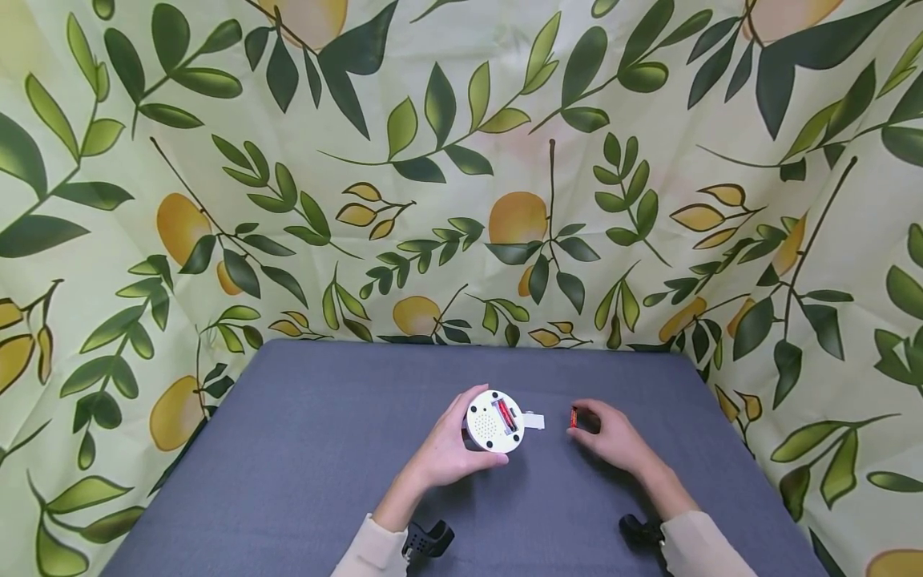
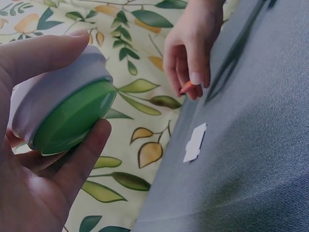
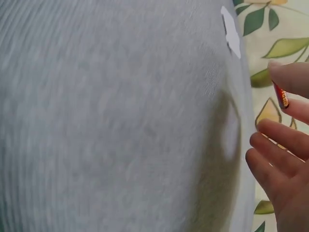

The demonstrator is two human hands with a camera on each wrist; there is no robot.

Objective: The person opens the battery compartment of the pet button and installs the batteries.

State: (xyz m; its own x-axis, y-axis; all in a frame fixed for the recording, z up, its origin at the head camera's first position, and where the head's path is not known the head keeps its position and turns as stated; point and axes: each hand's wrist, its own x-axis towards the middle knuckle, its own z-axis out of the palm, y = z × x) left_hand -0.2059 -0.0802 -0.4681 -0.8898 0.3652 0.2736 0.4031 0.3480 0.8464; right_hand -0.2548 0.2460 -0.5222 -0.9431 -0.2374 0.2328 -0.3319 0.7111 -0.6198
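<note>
My left hand [image 1: 449, 450] grips a round white device [image 1: 485, 429] by its rim, thumb on one side and fingers on the other. Its underside faces up, showing small dark feet, a patch of holes and an uncovered battery slot with a red battery [image 1: 507, 414] in it. The left wrist view shows the device's glossy green domed side [image 2: 79, 116]. To the right, my right hand [image 1: 614, 439] pinches another small red battery [image 3: 281, 96] between thumb and index finger, apart from the device. A white battery cover [image 2: 195, 142] lies on the table between the hands.
A grey-blue cloth covers the table [image 1: 324, 449]. Behind it and along the sides hangs a curtain [image 1: 447, 200] printed with leaves and fruit. Black wrist cameras sit on the left wrist [image 1: 429, 540] and the right wrist [image 1: 638, 531].
</note>
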